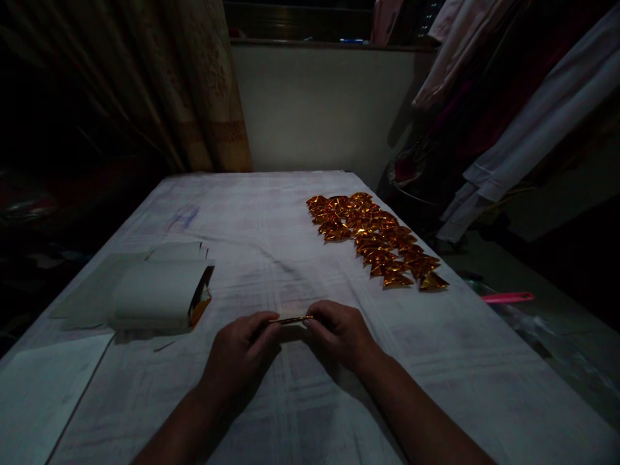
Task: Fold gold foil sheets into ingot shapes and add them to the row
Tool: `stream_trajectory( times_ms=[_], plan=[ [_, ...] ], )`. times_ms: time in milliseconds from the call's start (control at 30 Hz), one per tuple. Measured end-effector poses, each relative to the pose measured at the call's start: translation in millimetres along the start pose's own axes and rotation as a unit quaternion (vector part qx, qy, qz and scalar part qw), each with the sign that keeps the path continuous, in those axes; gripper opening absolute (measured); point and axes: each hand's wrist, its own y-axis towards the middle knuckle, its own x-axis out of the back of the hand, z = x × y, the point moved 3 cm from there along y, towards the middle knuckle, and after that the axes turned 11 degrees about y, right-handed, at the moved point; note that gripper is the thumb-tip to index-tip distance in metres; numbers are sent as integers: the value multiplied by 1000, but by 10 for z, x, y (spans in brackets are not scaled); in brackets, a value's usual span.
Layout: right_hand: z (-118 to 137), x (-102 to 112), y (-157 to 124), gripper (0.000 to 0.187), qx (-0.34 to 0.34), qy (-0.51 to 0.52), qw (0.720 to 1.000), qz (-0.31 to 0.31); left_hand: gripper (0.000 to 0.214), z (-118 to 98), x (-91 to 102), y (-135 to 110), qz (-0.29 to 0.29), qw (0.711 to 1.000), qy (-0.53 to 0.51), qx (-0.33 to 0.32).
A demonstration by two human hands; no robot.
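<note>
My left hand (241, 352) and my right hand (340, 332) meet over the near middle of the cloth-covered table (271, 245). Both pinch the ends of a thin strip of gold foil paper (292, 320), held flat and edge-on just above the cloth. To the left lies a stack of cut sheets (157, 294), white side up, with the gold-orange face showing at its right edge. On the right side of the table lie several folded gold-orange foil triangles (375, 239), spread in a long patch.
More white sheets (33, 394) lie at the near left corner. A curtain (194, 84) hangs behind the table on the left. Clothes (508, 116) hang at the right. A pink-handled object (508, 298) lies on the floor beyond the table's right edge.
</note>
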Motion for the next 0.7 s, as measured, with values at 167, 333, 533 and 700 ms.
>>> stream_trajectory(
  times_ms=[167, 333, 533, 700],
  plan=[
    [10, -41, -9, 12, 28, 15, 999, -20, 32, 28, -11, 6, -39, 999, -13, 15],
    [16, -78, -18, 15, 16, 39, 999, -21, 31, 31, -28, -6, -65, 997, 25, -13],
    [-6, -96, -21, 20, 14, 27, 999, -19, 31, 3, -11, -15, -83, 993, 51, -68],
    [-5, -104, -24, 27, 12, 16, 999, -27, 30, -4, -20, -24, -73, 992, 65, -85]
  ],
)
